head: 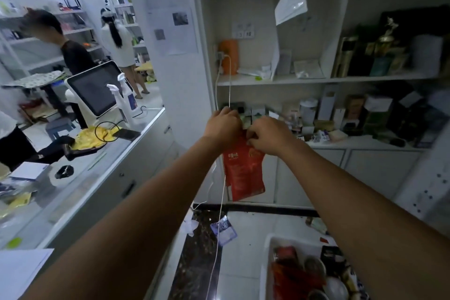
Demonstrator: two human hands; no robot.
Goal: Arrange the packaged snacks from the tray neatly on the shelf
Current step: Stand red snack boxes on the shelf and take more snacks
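A red snack packet [243,173] hangs upright in front of the white shelf unit [280,80], below its lowest open shelf. My left hand [222,125] and my right hand [269,137] both pinch the packet's top edge, side by side. The white tray [267,251] sits on the floor at the lower right, holding several red packets and round tins, partly hidden by my right forearm.
A white cable [222,190] hangs from the shelf past my left hand to the floor. The lowest shelf [353,145] is crowded with boxes and jars. On the left runs a counter [97,165] with a screen and spray bottles. Two people stand beyond it.
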